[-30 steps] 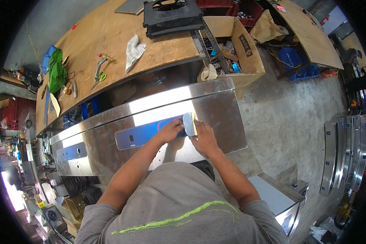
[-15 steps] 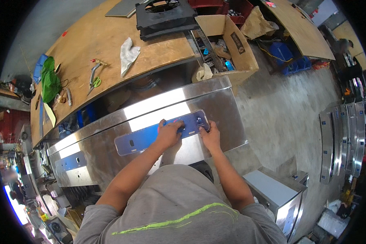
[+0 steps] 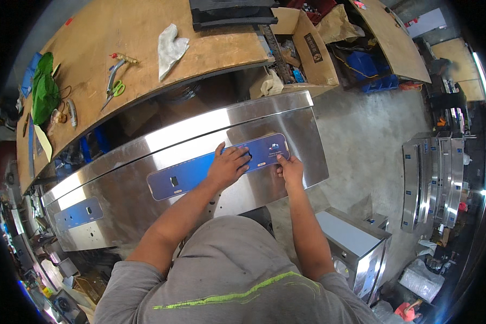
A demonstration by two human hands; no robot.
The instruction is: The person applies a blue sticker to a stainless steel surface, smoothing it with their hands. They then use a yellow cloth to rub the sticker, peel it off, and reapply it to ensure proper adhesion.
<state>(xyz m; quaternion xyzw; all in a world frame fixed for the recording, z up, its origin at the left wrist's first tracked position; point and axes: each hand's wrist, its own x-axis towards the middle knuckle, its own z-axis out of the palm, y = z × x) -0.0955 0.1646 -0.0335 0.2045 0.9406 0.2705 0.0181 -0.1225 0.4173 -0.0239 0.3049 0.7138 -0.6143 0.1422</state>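
At the far left, well beyond our fingers, we see a green bag (image 3: pixel 46 89) on the wooden counter (image 3: pixel 102 32). Nearer, but well to the left of our fingers, a small blue plate (image 3: pixel 80 213) lies on the long steel panel (image 3: pixel 129 201). Green-handled scissors (image 3: pixel 117 89) and a white cloth (image 3: pixel 171 51) rest on the counter, ahead and to the left of our fingers.

Next comes the long blue strip (image 3: pixel 194 174), lying along the panel beneath our fingers and reaching well out to their left. Our left hand (image 3: pixel 228 165) is released, its fingers spread over the strip right of its middle, grasping nothing. Our right hand (image 3: pixel 290 170) has its thumb at the strip's lower edge, near the right end, with the other fingers curled; we cannot tell whether they pinch the edge or only press it.

We judge the step in hand to be settling the strip flat and square on the steel. The next move seems to call for steady, even pressure from the left fingers towards the ends, with the right fingers guarding the corner against lifting or skewing.

To the right of our fingers, an open cardboard box (image 3: pixel 322 60) stands ahead, and a pale-topped steel cabinet (image 3: pixel 351 231) nearer our body.
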